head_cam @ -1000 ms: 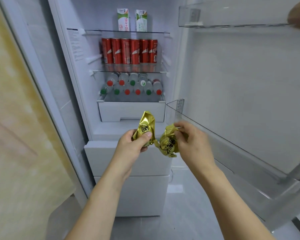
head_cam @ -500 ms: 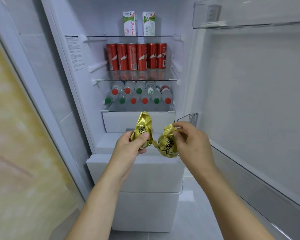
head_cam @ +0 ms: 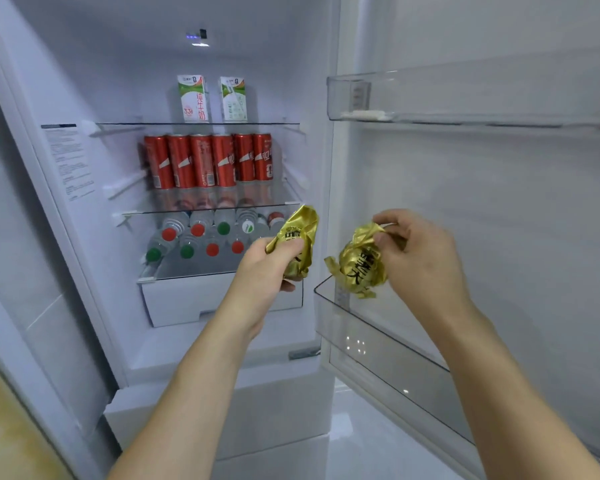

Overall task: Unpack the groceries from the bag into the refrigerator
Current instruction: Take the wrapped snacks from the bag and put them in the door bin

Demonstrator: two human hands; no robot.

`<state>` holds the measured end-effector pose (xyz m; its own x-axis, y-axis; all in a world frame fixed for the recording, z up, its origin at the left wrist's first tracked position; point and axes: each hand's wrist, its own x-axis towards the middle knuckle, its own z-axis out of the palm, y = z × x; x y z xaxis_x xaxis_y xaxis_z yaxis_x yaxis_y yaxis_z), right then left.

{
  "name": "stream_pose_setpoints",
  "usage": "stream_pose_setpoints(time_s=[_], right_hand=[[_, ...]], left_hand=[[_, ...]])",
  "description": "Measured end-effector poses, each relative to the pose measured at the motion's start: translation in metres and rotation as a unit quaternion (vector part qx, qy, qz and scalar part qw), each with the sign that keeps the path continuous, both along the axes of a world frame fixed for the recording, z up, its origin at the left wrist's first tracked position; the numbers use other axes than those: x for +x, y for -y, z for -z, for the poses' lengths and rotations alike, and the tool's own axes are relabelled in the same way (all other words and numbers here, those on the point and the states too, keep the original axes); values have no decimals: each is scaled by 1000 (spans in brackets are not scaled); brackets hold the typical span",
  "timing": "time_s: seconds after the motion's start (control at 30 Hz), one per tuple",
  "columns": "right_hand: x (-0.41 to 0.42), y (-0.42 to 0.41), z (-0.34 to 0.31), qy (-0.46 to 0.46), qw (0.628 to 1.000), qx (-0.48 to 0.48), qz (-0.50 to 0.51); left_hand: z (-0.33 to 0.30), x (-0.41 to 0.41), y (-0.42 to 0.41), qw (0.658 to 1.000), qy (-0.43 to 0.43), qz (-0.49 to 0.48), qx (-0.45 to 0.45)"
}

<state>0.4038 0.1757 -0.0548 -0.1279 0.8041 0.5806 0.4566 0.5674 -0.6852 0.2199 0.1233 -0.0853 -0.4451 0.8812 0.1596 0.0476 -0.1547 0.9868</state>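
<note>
Foil glints in both hands in the head view, in front of an open white refrigerator [head_cam: 222, 64] with smooth plastic walls. The left hand [head_cam: 267, 268] grips a crinkled gold foil packet with black lettering [head_cam: 297, 237], its fingers curled round the lower part so the twisted top stands up over the bottles behind it. The right hand [head_cam: 420, 251] pinches the crumpled top of a second, rounder gold foil packet [head_cam: 359, 268], which hangs just above the near corner of a clear plastic door bin [head_cam: 378, 327]; the two packets are apart, with a gap between them. Both forearms are bare. Inside, three clear glass shelves are stacked. On the top one stand two white and green milk cartons [head_cam: 210, 98], boxy and upright. On the middle one six slim red metal cans [head_cam: 208, 161] stand in a tight front row, with at least one more partly hidden behind at the left. On the lowest shelf lie clear plastic bottles with red and green caps [head_cam: 201, 237] facing outward; ten or so caps show, some hidden by the left packet. Below sits a white plastic drawer [head_cam: 187, 299]. A second clear door bin [head_cam: 465, 95] hangs higher on the open door.
</note>
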Motion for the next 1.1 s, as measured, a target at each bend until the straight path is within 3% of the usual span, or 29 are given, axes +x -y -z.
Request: stream_pose_setpoints(time_s=[0.17,0.3,0.4,0.63,0.8,1.1], right_hand=[[21,-12,3,53,998,0,44],[27,-21,15,123,990,-35,57],[28,-25,23,163,983,-56,61],[27,-27,43,207,971,-107,61],[23,-31,52,217,964,-144,58],[5,-34,47,250,951,-171,58]], left_hand=[[-18,21,-29,986,-157,25,-48],[-23,37,-40,925,-365,7,-108],[-23,50,-46,884,-451,0,-121],[-7,60,-59,807,-572,-19,-147],[5,59,-62,731,-659,-52,-170],[18,63,-73,681,-707,-90,-171]])
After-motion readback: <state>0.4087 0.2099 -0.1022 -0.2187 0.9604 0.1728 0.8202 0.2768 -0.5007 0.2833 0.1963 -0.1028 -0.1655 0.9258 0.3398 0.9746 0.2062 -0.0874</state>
